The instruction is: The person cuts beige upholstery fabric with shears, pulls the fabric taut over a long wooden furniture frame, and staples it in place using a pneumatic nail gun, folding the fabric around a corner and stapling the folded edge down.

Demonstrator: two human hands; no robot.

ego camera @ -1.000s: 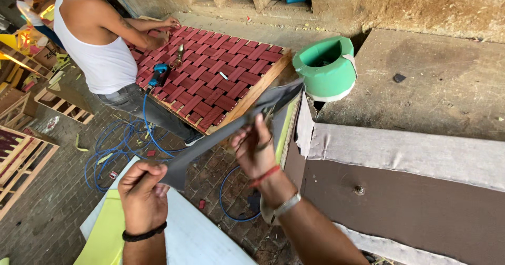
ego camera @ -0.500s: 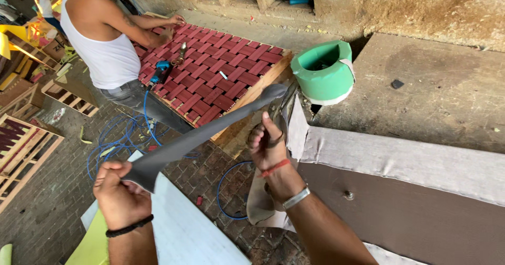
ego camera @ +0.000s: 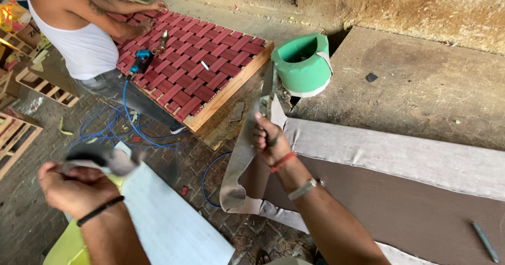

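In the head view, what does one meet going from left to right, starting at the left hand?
Left hand → blue hose → red woven panel → right hand → green tub → grey pen.

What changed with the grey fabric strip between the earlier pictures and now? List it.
The left hand dropped lower-left, and the grey fabric strip, earlier taut between both hands, now hangs from the right hand. Each hand still grips an end. The green plastic tub stayed put.
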